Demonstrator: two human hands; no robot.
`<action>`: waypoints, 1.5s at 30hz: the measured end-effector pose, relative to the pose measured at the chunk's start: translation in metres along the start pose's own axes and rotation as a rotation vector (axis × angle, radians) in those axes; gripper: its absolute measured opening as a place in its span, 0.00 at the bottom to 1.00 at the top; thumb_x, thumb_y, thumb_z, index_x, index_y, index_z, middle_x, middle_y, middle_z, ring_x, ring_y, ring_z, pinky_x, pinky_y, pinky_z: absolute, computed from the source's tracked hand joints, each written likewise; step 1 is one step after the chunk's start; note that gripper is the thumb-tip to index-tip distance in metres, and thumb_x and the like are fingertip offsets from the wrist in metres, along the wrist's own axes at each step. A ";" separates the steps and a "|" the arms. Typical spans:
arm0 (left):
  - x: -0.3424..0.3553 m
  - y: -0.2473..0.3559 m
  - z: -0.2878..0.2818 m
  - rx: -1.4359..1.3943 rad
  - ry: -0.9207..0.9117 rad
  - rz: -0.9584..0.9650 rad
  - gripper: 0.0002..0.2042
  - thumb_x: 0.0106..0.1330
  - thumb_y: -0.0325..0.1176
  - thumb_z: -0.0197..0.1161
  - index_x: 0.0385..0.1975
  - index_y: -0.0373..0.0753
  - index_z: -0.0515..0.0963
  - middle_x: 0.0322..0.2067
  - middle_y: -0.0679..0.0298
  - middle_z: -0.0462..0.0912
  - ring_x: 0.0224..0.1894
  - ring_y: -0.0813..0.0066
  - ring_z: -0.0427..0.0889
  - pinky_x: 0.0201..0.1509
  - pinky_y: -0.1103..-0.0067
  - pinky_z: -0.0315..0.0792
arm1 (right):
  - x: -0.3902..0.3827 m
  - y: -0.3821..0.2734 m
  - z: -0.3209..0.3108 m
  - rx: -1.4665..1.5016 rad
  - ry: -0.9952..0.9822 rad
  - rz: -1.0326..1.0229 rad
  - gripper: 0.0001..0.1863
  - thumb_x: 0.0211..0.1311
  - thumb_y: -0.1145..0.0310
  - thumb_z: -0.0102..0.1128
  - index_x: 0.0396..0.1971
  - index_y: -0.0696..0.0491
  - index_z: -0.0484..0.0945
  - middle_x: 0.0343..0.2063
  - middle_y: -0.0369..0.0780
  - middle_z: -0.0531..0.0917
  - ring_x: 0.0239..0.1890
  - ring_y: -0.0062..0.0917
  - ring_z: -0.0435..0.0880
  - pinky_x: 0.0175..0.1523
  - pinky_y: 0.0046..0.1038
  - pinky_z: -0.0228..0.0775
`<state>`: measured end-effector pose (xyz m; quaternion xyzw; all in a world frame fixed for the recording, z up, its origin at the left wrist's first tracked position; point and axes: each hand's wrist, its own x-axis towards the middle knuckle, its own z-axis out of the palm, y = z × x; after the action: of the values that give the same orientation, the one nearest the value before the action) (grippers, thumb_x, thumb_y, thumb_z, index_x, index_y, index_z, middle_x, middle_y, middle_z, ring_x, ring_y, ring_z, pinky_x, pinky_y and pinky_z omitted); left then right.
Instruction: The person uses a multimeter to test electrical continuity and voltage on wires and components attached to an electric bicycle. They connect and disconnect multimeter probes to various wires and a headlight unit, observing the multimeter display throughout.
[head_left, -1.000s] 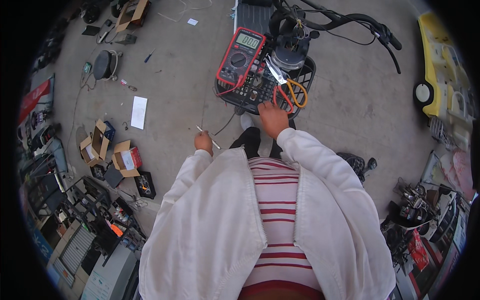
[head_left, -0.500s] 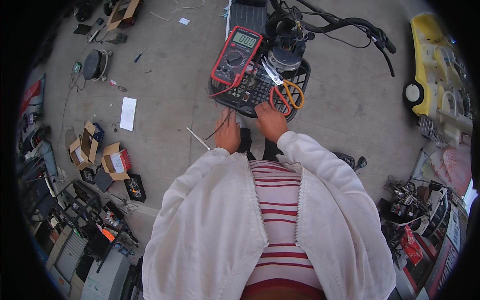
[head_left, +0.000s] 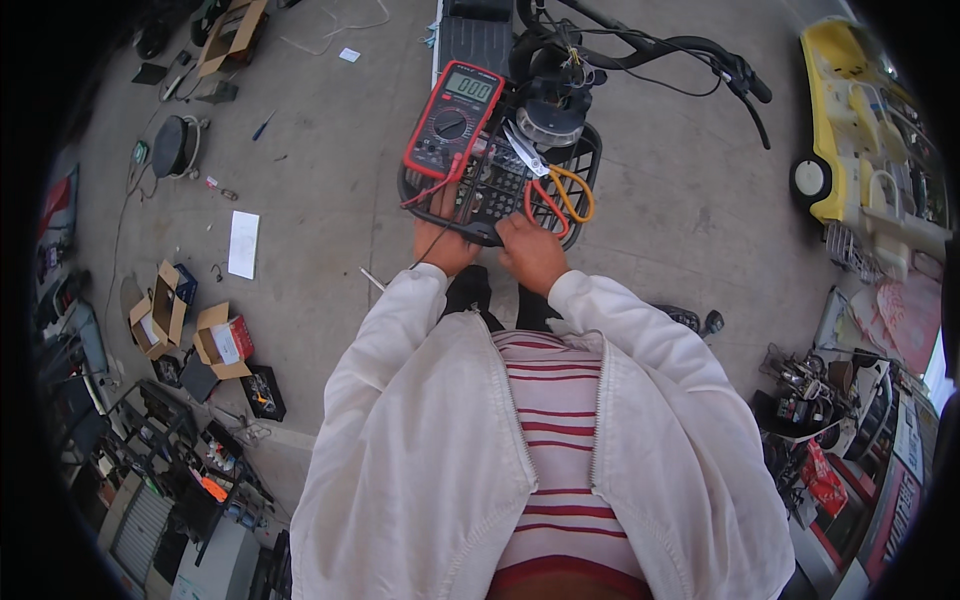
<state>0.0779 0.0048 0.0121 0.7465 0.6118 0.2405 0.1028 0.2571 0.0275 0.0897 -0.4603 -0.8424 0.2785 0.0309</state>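
A black wire basket on a handlebar vehicle is in front of me. In it lie a red multimeter with a lit display, scissors with one orange and one red handle, and a dark tray-like piece covered with small bits. My left hand is at the near left of the basket, its fingers stretched over the edge beside the multimeter's red lead; the tips are partly hidden. My right hand has its fingers bent over the near rim, by the scissors' red handle.
Handlebars with cables extend to the right beyond the basket. On the floor at left lie a white sheet, open cartons, a screwdriver and a round stool. A yellow toy-like vehicle stands at right.
My left hand has moved forward, so its fingers now reach over the basket edge. My right hand stays at the near rim. The whole view has shifted slightly.
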 end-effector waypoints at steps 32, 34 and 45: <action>-0.105 0.001 -0.099 -0.560 -0.414 -0.149 0.14 0.63 0.26 0.52 0.49 0.32 0.74 0.52 0.56 0.75 0.61 0.58 0.68 0.68 0.66 0.57 | -0.003 -0.004 -0.014 -0.023 -0.025 -0.031 0.15 0.48 0.68 0.62 0.35 0.56 0.72 0.37 0.44 0.76 0.37 0.40 0.80 0.39 0.38 0.75; -0.110 0.015 -0.119 -0.824 -0.434 -0.363 0.14 0.65 0.28 0.50 0.49 0.32 0.74 0.50 0.56 0.76 0.60 0.59 0.70 0.68 0.68 0.58 | -0.002 -0.002 -0.012 -0.023 -0.030 -0.037 0.14 0.48 0.68 0.62 0.35 0.56 0.72 0.37 0.44 0.76 0.37 0.40 0.80 0.38 0.38 0.75; -0.128 0.019 -0.162 -1.870 0.349 -0.759 0.14 0.71 0.35 0.44 0.37 0.29 0.73 0.39 0.53 0.77 0.45 0.63 0.76 0.61 0.67 0.66 | -0.004 -0.005 -0.017 -0.011 -0.016 -0.048 0.15 0.48 0.68 0.60 0.36 0.57 0.73 0.37 0.45 0.76 0.38 0.40 0.80 0.40 0.39 0.75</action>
<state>-0.0018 -0.1452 0.1305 0.0791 0.3816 0.6784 0.6228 0.2605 0.0298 0.1078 -0.4381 -0.8548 0.2767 0.0284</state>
